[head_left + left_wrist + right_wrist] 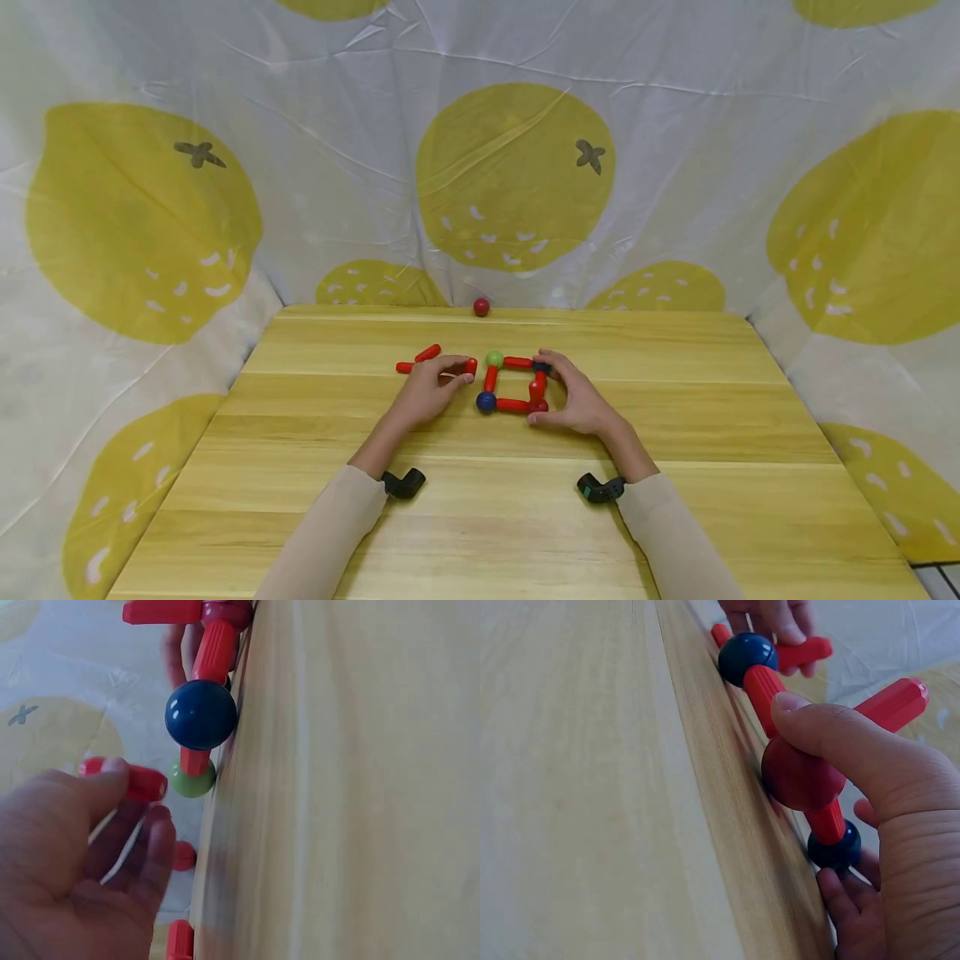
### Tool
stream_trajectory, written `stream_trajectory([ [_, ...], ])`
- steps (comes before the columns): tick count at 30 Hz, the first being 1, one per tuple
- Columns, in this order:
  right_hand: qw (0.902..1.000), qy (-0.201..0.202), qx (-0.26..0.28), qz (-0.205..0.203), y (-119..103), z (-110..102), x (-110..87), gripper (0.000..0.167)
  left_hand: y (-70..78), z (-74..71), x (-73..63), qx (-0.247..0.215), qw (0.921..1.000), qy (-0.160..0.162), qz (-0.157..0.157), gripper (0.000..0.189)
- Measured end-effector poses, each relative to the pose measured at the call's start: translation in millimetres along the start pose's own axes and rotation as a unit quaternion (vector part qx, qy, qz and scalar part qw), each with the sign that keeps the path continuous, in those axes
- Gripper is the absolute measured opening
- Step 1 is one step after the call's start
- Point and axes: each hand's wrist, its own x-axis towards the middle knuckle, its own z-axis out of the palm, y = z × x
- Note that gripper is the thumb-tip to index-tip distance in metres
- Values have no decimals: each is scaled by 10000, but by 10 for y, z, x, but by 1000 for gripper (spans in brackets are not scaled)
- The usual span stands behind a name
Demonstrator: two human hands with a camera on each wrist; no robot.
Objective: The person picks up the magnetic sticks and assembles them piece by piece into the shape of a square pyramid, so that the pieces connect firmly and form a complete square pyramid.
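My left hand (pixel 430 390) pinches a short red magnetic rod (pixel 471 367) between thumb and fingertips, just left of a square of rods and balls. A light green ball (pixel 494 359), a blue ball (pixel 486 402), a dark red ball (pixel 538 407) and a dark blue ball (pixel 542 367) form its corners, joined by red rods. From the dark red ball another red rod (pixel 892 705) sticks up. My right hand (pixel 581 400) grips the square's right side, thumb by the dark red ball, fingers at the dark blue one.
Two loose red rods (pixel 428 352) lie on the wooden table (pixel 510 525) beyond my left hand. A single red ball (pixel 482 307) sits near the table's far edge. Behind hangs a cloth (pixel 675 192) with a lemon print.
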Motion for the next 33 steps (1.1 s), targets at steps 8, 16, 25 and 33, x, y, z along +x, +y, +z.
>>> stream_trajectory([
  [8, 10000, 11, 41, -55, 12, 21, -5, 102, 88, 37, -89, -492, 9970, -527, 291, 38],
  [16, 10000, -41, -71, -51, -24, 12, 0, 105, 149, 79, -132, -418, 9942, -969, 205, 39],
  [25, 9996, 36, 183, -225, -2, -7, 6, 96, 160, 116, -150, -483, 9927, -1096, 133, 39],
  [33, 9997, 259, 13, -19, -37, -6, 6, 68, 127, 90, -152, -574, 9928, -924, 500, 32],
])
